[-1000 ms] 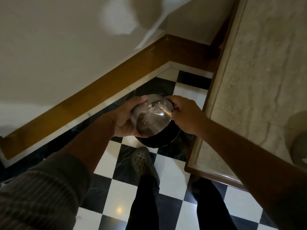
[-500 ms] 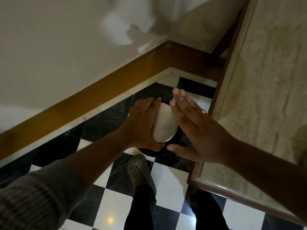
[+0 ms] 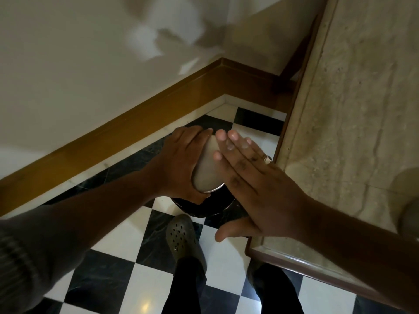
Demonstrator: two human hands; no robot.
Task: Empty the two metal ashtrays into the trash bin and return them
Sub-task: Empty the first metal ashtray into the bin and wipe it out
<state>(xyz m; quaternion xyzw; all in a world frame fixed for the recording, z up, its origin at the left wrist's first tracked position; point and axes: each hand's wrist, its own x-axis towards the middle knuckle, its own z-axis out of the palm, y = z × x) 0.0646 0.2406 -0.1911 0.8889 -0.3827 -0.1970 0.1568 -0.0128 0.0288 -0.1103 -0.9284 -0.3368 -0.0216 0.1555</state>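
A round metal ashtray (image 3: 207, 172) is turned over, its flat bottom facing up and toward me, above a black trash bin (image 3: 210, 206) on the floor. My left hand (image 3: 181, 165) grips the ashtray around its left rim. My right hand (image 3: 256, 189) is flat with fingers spread, its fingertips over the ashtray's bottom; I cannot tell whether they touch it. Most of the bin is hidden under both hands. At the right frame edge a blurred round shape (image 3: 410, 218) sits on the table; I cannot tell if it is the second ashtray.
A stone-topped table with a dark wooden rim (image 3: 301, 260) fills the right side, close to the bin. A wall with brown skirting (image 3: 127, 130) runs behind. The floor is black-and-white checkered tile (image 3: 127, 243). My own shoe (image 3: 181, 236) stands just in front of the bin.
One second ago both hands held the ashtray with its dirty inside facing me. It has since been flipped over the bin, and my right hand has let go and flattened above its bottom.
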